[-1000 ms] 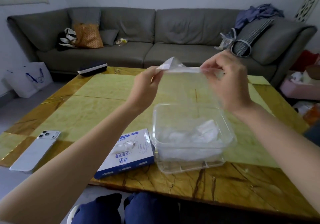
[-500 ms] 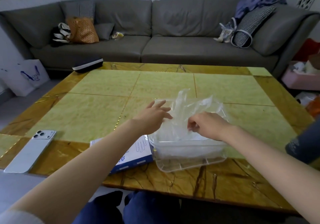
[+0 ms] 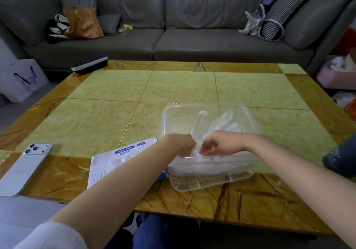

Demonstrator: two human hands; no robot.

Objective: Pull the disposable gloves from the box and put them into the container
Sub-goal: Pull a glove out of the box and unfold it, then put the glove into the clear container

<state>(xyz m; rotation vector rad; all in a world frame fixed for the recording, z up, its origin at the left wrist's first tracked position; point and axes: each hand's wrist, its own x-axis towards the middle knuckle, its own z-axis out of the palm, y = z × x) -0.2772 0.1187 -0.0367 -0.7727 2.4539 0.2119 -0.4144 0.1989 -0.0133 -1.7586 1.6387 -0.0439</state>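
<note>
our right hand point(image 3: 219, 144) pinches the thin film of the gloves point(image 3: 230, 123) between curled fingertips, just inside the near wall of the container point(image 3: 204, 106). our left hand point(image 3: 181, 144) sits just beside it with its fingers curled under and out of sight, so we cannot tell whether it grips the film or only rests on it. the gloves are clear, glossy plastic, crumpled into a loose, cloudy heap that covers the container's floor and rises in pale folds towards its far right corner. the container is a transparent square tub with rounded corners, standing near the front edge of the green and amber stone table point(image 3: 115, 94). just to its left the white and blue glove box point(image 3: 119, 158) lies flat, partly under our left forearm. a white phone point(image 3: 25, 168) lies face down at the table's left edge. a grey sofa point(image 3: 192, 17) stands behind.
</note>
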